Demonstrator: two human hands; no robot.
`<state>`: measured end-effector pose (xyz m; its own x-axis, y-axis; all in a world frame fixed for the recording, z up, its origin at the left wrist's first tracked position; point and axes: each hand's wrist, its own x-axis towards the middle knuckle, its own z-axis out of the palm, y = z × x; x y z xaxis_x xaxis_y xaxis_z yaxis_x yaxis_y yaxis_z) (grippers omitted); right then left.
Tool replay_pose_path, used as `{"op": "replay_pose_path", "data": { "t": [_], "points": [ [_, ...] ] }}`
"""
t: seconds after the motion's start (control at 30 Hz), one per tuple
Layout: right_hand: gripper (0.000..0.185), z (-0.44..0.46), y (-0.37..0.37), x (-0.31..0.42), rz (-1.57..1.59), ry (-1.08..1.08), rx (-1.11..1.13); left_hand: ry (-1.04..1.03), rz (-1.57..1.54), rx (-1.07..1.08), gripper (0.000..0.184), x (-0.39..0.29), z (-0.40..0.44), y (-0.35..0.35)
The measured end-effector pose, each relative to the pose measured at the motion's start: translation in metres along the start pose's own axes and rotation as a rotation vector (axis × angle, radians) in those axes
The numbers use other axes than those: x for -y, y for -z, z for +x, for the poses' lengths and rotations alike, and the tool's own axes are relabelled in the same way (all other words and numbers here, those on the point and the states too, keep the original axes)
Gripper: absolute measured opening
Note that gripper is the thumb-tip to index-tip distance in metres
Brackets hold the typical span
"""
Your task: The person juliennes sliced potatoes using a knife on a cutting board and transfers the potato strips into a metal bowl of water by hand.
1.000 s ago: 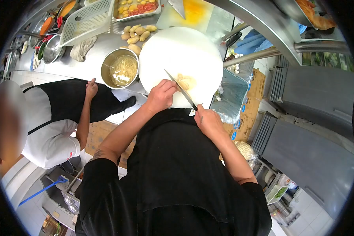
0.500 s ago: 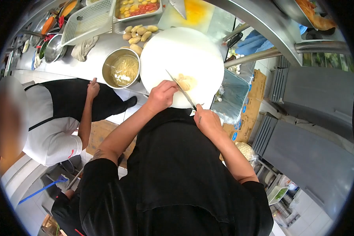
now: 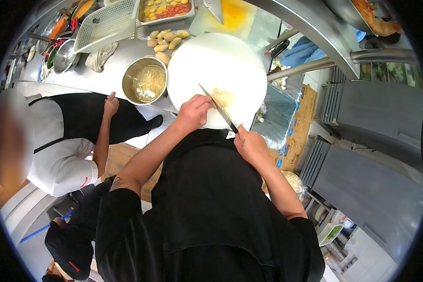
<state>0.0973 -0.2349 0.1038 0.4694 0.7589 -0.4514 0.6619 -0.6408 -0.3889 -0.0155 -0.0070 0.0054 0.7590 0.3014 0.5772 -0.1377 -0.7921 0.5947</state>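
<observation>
My right hand (image 3: 250, 144) grips the dark handle of a kitchen knife (image 3: 227, 117), its blade slanting up and left across a round white cutting board (image 3: 216, 56). On the blade's left, my left hand (image 3: 195, 113) has its fingers bent and pressed together close to the edge; what they hold is hidden. Thin pale slices (image 3: 224, 97), probably potato, lie in a small pile just right of the blade. Beside the board stands a metal pot (image 3: 126, 84) with pale thin strips in liquid. Peeled potatoes (image 3: 163, 41) sit behind it.
A white perforated basket (image 3: 103, 29) and a metal tray (image 3: 167, 18) of yellow and red pieces stand at the back. A bin with a clear liner (image 3: 275, 115) is at the board's right, below a metal rail (image 3: 310, 66). A co-worker (image 3: 66, 136) stands at left, another (image 3: 73, 235) behind.
My right hand and the knife handle have shifted slightly; my left hand stays almost in place. The person at lower left has moved.
</observation>
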Motion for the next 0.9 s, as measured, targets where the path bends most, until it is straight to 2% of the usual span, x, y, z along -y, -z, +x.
{"op": "replay_pose_path", "data": {
  "t": [0.07,0.33,0.4,0.6,0.9],
  "points": [
    [0.016,-0.008,0.006,-0.001,0.011,0.058,-0.04,-0.015,0.011,0.0,0.027,0.003,0.0,-0.002],
    [0.016,-0.036,0.021,0.005,0.022,0.058,-0.044,-0.019,0.025,0.016,0.02,0.002,-0.001,-0.002],
    [0.017,-0.038,0.019,0.004,0.053,0.064,-0.071,-0.008,0.009,0.01,0.033,0.003,-0.003,-0.003],
    [0.018,-0.038,0.017,0.004,0.041,0.046,-0.038,-0.025,0.032,0.03,0.028,0.003,-0.001,0.0],
    [0.015,-0.028,0.014,0.008,0.003,0.034,-0.014,-0.018,0.016,0.037,0.029,0.004,-0.003,-0.001]
  ]
}}
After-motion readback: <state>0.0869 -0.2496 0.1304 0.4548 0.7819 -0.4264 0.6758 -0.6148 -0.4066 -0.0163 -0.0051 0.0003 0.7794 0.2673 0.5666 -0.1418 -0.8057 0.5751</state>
